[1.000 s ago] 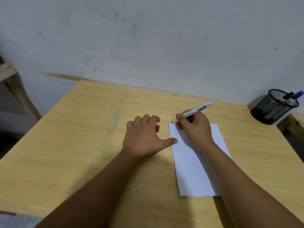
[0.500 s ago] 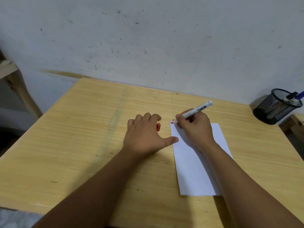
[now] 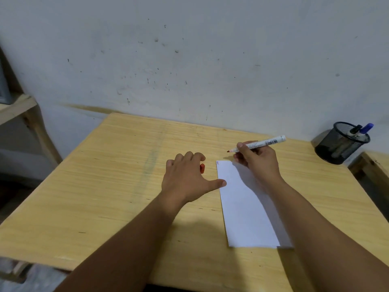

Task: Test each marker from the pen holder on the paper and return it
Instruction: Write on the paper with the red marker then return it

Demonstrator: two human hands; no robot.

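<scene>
My right hand [image 3: 257, 160] grips a white marker [image 3: 267, 142] with a red tip, held just above the far end of the white paper [image 3: 242, 203]. A small red mark shows at the paper's top left corner. My left hand [image 3: 187, 178] rests on the table beside the paper, thumb touching the paper's left edge, fingers curled over the red marker cap [image 3: 202, 168]. The black mesh pen holder [image 3: 342, 143] stands at the far right with a blue-capped marker [image 3: 365, 128] and a black-capped one inside.
The wooden table [image 3: 105, 186] meets a grey wall at the back. A wooden shelf frame [image 3: 23, 110] stands at the left. Another wooden surface [image 3: 376, 163] lies at the right beyond the holder.
My right hand has lifted the marker off the paper's corner and moved it up and away; a red mark is left there. My left hand has stayed put.
</scene>
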